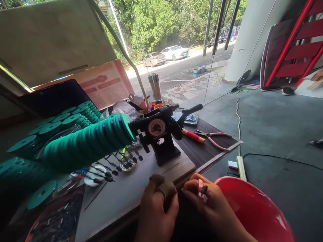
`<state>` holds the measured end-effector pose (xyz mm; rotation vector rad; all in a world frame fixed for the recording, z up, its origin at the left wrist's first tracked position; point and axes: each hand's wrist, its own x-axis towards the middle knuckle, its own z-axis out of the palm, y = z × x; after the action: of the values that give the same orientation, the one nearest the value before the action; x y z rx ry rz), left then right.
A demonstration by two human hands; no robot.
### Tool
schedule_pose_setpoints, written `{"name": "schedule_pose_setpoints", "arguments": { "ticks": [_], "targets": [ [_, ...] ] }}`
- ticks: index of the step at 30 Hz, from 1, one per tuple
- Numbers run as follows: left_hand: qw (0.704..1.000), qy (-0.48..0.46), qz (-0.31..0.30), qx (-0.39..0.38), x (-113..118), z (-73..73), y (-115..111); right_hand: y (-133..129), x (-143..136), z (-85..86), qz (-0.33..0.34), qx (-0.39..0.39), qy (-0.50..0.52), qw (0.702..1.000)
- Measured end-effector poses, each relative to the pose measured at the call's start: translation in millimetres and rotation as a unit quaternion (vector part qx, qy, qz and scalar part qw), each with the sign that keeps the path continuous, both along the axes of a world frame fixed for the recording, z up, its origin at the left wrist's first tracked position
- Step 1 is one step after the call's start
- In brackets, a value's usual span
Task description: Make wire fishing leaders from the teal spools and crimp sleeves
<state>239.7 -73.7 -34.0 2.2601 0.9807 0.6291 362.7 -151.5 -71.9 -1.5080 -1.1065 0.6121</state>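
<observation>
My left hand (160, 208) is low in the middle of the view, over the table's front edge. Its fingers are curled together, with grey-brown covers on some fingertips; whatever they pinch is too small or hidden to make out. Just right of it, my right hand (209, 198) is also closed, a pink band with a small black piece (204, 190) showing at its fingers. A thin gap separates the hands. Beyond them stands a black hand-crank winder (161, 134) with a round dial, its shaft carrying a long row of green foam spools (83, 144).
Several black pieces (114, 172) hang on lines below the spools, near small white dishes (94, 178). Pink-handled pliers (218, 136) and a red-and-tan handle (193, 136) lie right of the winder. A red basin (254, 205) is at right. More green spools (50, 129) are stacked left.
</observation>
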Motion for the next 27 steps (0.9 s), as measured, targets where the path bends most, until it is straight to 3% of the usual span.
{"name": "schedule_pose_setpoints", "arguments": {
  "ticks": [7,18,27],
  "targets": [
    [1.0,0.021,0.003,0.019,6,8.9,-3,0,-2,-1.4,-0.007,0.024,0.002,1.0],
    [0.999,0.028,-0.02,0.035,3,6.1,3,-2,-9,-1.7,0.002,0.019,-0.014,1.0],
    [0.981,0.058,-0.078,0.167,-1,-7.5,8,2,-5,-12.6,-0.025,0.023,-0.048,0.998]
  ]
}}
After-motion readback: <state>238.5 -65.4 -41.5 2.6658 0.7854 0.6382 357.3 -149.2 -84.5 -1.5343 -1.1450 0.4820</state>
